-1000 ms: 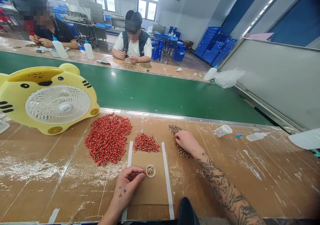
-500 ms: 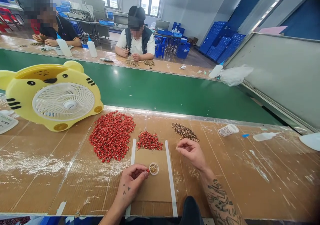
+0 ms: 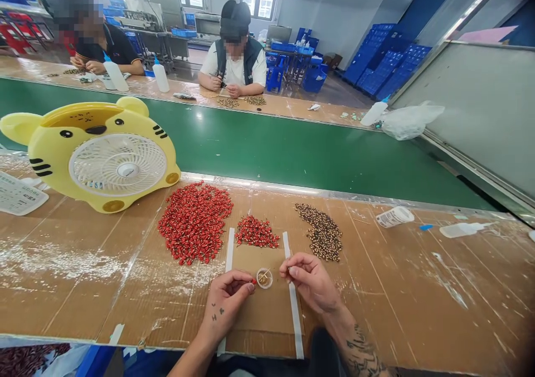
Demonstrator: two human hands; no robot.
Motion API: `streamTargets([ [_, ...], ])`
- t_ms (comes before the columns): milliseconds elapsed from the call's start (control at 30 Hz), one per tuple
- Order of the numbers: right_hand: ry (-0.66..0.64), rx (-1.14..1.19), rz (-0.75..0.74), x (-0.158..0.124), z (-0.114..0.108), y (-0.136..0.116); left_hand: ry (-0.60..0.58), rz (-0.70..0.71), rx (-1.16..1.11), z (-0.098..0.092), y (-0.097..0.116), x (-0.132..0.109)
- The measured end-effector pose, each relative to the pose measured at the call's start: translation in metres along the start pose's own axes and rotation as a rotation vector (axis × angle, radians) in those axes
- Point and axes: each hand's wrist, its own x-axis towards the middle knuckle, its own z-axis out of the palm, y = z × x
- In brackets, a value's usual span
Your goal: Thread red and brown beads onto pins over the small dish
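Cup [image 3: 264, 278], small and round with a pale rim, is recorded on a cardboard mat [image 3: 267, 315], between two strips of white tape [image 3: 229, 249]; its amber contents could not be identified, and a thin pale sliver is seen rising from them. The left hand [image 3: 225, 304] is placed to the left of the cup, with thumb and forefinger closed on a red bead [image 3: 253, 281], which is held just beside the rim without touching it. The bead's long axis cannot be determined at this size. The right hand [image 3: 311, 282] is positioned to the right of the cup, with thumb and forefinger brought close together, their tips near the rim; whether anything is held there cannot be told. Of the two hands, the left is judged nearer the cup. A small pile of red striped beads [image 3: 256, 232] is heaped beyond the mat, with a larger pile of red striped beads [image 3: 194, 222] to its left and a pile of brown speckled beads [image 3: 322, 232] to its right. A yellow tiger-shaped fan [image 3: 117, 170] stands farther left on the cardboard-covered bench [image 3: 83, 276], and a green conveyor belt [image 3: 267, 154] runs along the bench's far edge
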Motion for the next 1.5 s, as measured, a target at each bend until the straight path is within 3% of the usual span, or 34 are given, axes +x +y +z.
streamTargets([
  [367,-0.052,-0.119,-0.406,-0.023,0.034,0.030,-0.032,0.290,-0.003,0.026,0.019,-0.017],
  [533,-0.092,-0.189,-0.456,-0.028,0.036,0.032,-0.052,0.326,-0.010,0.029,0.023,-0.020],
  [800,-0.042,-0.316,-0.508,-0.031,0.041,0.027,-0.016,0.381,0.049,0.029,0.020,-0.022],
  [933,-0.044,-0.360,-0.500,-0.033,0.039,0.025,-0.015,0.414,0.084,0.028,0.021,-0.022],
  [1167,-0.138,-0.371,-0.229,-0.034,0.033,0.003,-0.102,0.539,0.259,0.020,0.028,-0.023],
  [1333,-0.153,-0.571,-0.234,-0.040,0.040,-0.017,-0.118,0.528,0.314,0.020,0.032,-0.029],
  [1500,-0.118,-0.588,-0.203,-0.037,0.041,-0.011,-0.105,0.494,0.392,0.018,0.030,-0.024],
])
